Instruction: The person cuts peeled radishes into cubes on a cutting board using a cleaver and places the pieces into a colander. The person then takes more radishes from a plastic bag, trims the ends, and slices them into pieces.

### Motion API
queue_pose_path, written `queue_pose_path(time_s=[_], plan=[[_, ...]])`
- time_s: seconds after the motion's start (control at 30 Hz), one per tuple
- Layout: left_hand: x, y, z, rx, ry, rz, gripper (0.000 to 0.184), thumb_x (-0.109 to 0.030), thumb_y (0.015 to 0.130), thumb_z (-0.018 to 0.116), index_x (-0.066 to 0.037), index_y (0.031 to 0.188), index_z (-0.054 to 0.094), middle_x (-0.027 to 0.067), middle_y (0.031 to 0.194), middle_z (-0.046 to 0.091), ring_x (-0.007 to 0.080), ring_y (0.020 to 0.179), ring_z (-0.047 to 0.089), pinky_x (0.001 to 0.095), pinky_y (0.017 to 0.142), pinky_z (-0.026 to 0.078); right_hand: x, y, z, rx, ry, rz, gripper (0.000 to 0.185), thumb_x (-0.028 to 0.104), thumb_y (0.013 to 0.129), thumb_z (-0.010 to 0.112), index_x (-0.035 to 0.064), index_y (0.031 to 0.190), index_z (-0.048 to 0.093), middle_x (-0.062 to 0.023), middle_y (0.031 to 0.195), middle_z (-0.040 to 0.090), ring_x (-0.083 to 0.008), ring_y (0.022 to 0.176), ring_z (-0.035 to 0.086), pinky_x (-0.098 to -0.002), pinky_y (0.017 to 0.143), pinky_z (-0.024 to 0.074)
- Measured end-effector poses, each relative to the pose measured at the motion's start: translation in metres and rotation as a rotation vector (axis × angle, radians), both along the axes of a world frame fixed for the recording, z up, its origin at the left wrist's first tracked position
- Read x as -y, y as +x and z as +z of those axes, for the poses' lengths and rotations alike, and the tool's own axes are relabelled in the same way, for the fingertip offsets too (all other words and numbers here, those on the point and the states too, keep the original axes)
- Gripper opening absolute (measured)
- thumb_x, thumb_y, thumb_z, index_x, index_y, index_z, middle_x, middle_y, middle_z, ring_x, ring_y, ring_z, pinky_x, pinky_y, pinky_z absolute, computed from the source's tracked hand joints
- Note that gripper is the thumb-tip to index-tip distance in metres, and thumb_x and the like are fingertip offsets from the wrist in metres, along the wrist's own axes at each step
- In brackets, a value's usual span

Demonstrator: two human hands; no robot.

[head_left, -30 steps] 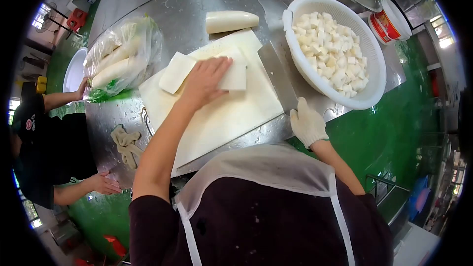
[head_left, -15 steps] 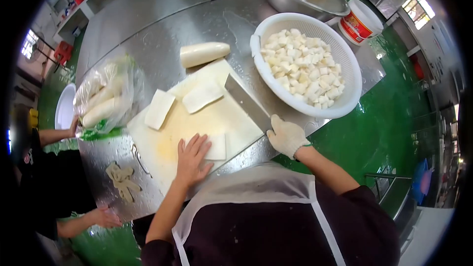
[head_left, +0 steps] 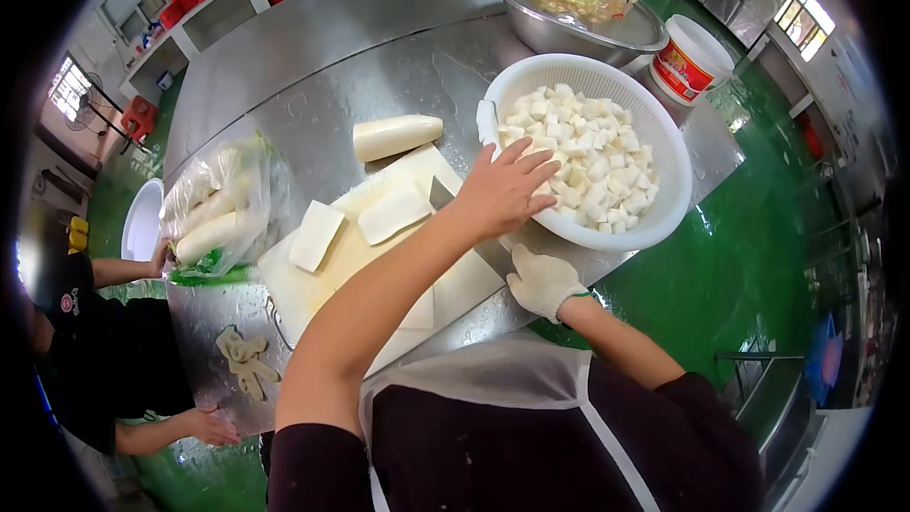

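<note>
My bare left hand point(head_left: 507, 185) reaches across to the white colander point(head_left: 675, 137), fingers spread over the near-left side of the white radish cubes point(head_left: 597, 161). Whether the fingertips touch the cubes I cannot tell. Closed on the handle of a cleaver point(head_left: 497, 257), my gloved right hand point(head_left: 547, 283) stays by the front edge of the cutting board point(head_left: 464, 289). The blade rests flat along the board's right side, partly hidden behind my left arm. Two radish slabs point(head_left: 393, 215) lie on the board; a third point(head_left: 419, 311) is partly covered by my forearm. A peeled radish piece point(head_left: 396, 137) sits at the board's far end.
On the left, a co-worker's hand touches a plastic bag of radishes point(head_left: 213, 213). Cloth gloves point(head_left: 245, 360) lie nearby on the steel table. Behind the colander stand a steel basin point(head_left: 531, 24) and a white bucket point(head_left: 684, 66).
My left hand has left the slab on the board and moved up and right to the colander. My right hand keeps the cleaver in about the same place. The view has shifted slightly.
</note>
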State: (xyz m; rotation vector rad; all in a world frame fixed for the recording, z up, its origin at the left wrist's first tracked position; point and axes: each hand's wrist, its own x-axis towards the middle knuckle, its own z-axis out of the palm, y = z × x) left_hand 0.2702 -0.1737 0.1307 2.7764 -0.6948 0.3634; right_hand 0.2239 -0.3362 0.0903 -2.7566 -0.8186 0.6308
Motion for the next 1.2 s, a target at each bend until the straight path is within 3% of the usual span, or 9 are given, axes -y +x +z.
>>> queue_pose_path(time_s=[0.07, 0.17, 0.27, 0.6, 0.73, 0.97, 1.07, 1.17, 1.2], plan=[[0.000, 0.012, 0.003, -0.261, 0.161, 0.054, 0.055, -0.048, 0.098, 0.041, -0.018, 0.144, 0.040, 0.0055, 0.150, 0.040, 0.0280, 0.142, 0.030, 0.0595, 0.109, 0.026, 0.000, -0.002, 0.015, -0.057, -0.063, -0.002, 0.034, 0.027, 0.091, 0.048, 0.0017, 0.114, 0.052, -0.0246, 0.096, 0.067, -0.0417, 0.092, 0.065, -0.0511, 0.084, 0.0486], [-0.013, -0.010, -0.024, -0.065, 0.077, 0.104, 0.055, -0.047, 0.098, 0.044, -0.017, 0.144, 0.040, 0.0061, 0.152, 0.037, 0.0269, 0.142, 0.030, 0.0594, 0.110, 0.025, -0.003, 0.000, 0.011, -0.053, -0.051, 0.020, 0.037, 0.029, 0.091, 0.049, 0.0029, 0.117, 0.051, -0.0252, 0.098, 0.067, -0.0423, 0.093, 0.065, -0.0520, 0.083, 0.0487], [-0.042, -0.068, -0.048, 0.154, -0.182, 0.116, 0.059, -0.036, 0.090, 0.059, -0.012, 0.142, 0.043, 0.0090, 0.150, 0.039, 0.0289, 0.139, 0.034, 0.0538, 0.110, 0.028, 0.000, -0.001, 0.012, -0.061, -0.014, -0.043, 0.036, 0.030, 0.090, 0.051, 0.0034, 0.114, 0.049, -0.0270, 0.095, 0.066, -0.0438, 0.091, 0.064, -0.0539, 0.082, 0.0479], [-0.105, -0.283, -0.156, -0.032, -0.284, 1.023, 0.060, -0.024, 0.087, 0.060, 0.003, 0.138, 0.043, 0.0240, 0.143, 0.042, 0.0392, 0.133, 0.038, 0.0494, 0.109, 0.030, 0.000, 0.012, -0.010, 0.011, -0.041, 0.054, 0.034, 0.029, 0.087, 0.050, 0.0022, 0.108, 0.048, -0.0284, 0.087, 0.066, -0.0469, 0.082, 0.064, -0.0557, 0.076, 0.0494], [-0.114, -0.273, -0.177, 0.092, -0.322, 0.910, 0.059, -0.018, 0.087, 0.054, 0.007, 0.138, 0.039, 0.0277, 0.143, 0.040, 0.0441, 0.132, 0.037, 0.0496, 0.110, 0.028, -0.003, 0.002, 0.015, -0.073, -0.084, -0.026, 0.031, 0.025, 0.086, 0.045, 0.0044, 0.108, 0.053, -0.0256, 0.089, 0.067, -0.0429, 0.086, 0.065, -0.0531, 0.081, 0.0489], [-0.101, -0.258, -0.167, 0.154, -0.507, 1.003, 0.055, -0.014, 0.091, 0.047, 0.009, 0.140, 0.034, 0.0282, 0.145, 0.035, 0.0444, 0.133, 0.033, 0.0504, 0.111, 0.025, -0.045, -0.008, 0.012, -0.001, 0.037, 0.250, 0.031, 0.020, 0.090, 0.045, 0.0095, 0.119, 0.049, -0.0156, 0.103, 0.064, -0.0339, 0.091, 0.067, -0.0499, 0.077, 0.0523], [-0.108, -0.254, -0.178, 0.091, -0.483, 1.038, 0.054, -0.015, 0.092, 0.047, 0.007, 0.140, 0.035, 0.0270, 0.145, 0.037, 0.0434, 0.133, 0.034, 0.0493, 0.111, 0.026, -0.043, 0.018, 0.056, 0.042, 0.304, 0.480, 0.035, 0.024, 0.091, 0.046, 0.0116, 0.124, 0.049, -0.0145, 0.105, 0.062, -0.0314, 0.092, 0.066, -0.0474, 0.076, 0.0521], [-0.106, -0.252, -0.178, 0.087, -0.500, 1.100, 0.052, -0.016, 0.093, 0.047, 0.005, 0.139, 0.038, 0.0265, 0.143, 0.040, 0.0433, 0.132, 0.037, 0.0489, 0.111, 0.027, -0.031, 0.108, 0.096, 0.295, 0.525, 0.226, 0.028, 0.026, 0.093, 0.049, 0.0119, 0.116, 0.057, -0.0150, 0.105, 0.062, -0.0330, 0.090, 0.063, -0.0439, 0.080, 0.0495], [-0.108, -0.251, -0.185, 0.148, -0.423, 1.106, 0.050, -0.012, 0.093, 0.048, 0.007, 0.138, 0.043, 0.0277, 0.139, 0.045, 0.0423, 0.128, 0.043, 0.0450, 0.110, 0.032, -0.022, 0.157, 0.110, 0.323, 0.363, 0.134, 0.023, 0.023, 0.093, 0.050, 0.0102, 0.108, 0.061, -0.0158, 0.106, 0.062, -0.0352, 0.092, 0.062, -0.0431, 0.080, 0.0493]])
